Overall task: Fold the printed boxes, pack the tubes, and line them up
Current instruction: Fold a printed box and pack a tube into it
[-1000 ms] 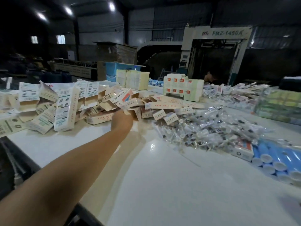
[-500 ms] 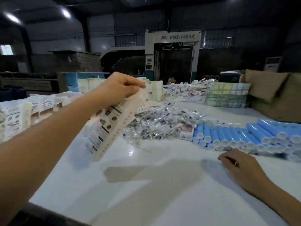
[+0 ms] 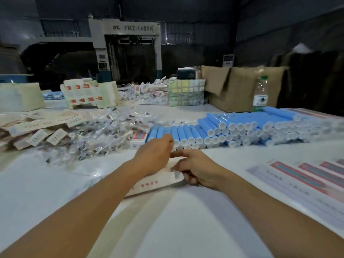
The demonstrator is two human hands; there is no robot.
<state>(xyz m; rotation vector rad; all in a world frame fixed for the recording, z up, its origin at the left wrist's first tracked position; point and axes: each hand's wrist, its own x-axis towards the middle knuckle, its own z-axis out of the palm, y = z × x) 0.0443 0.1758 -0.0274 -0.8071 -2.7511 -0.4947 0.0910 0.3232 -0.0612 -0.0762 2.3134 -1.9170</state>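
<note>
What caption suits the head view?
Both hands hold a flat printed cardboard box on the white table before stacked blue tubes.

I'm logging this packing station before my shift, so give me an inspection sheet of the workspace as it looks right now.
Surface: white table, bare in front.
Job's things: flat printed box under both hands; blue tubes stacked behind it; unfolded boxes far left.
Clutter: clear sachets, printed sheets, water bottle.
Grippers: left hand and right hand both grip the box.
Cables: nothing seen.
Surroundings: dim hall, machine, cardboard cartons.
</note>
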